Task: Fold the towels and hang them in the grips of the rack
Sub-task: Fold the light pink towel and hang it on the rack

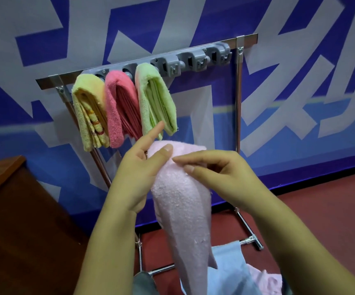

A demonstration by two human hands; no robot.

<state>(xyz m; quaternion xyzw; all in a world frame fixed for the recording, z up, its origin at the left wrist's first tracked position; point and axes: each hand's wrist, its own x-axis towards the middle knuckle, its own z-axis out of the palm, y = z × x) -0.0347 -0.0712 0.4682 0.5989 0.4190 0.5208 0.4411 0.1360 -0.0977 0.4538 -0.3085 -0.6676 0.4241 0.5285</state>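
Your left hand (137, 173) and right hand (212, 177) pinch the pink towel (180, 199), hanging lengthwise at centre frame; free grips (170, 66) lie upper right, apparently nearer your right.

Pale pink towel (183, 201) between left hand (137, 173) and right hand (219, 177), before rack (239, 99) with 3 hung towels.

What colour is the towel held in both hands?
Pale pink terry towel, held by left hand and right hand; head view.

Three folded towels (121, 107) hung side by side in left grips of rack (239, 99); rack before wall (300, 81). Held towel (183, 201) in front, between both hands. Further towels (232, 271) below.
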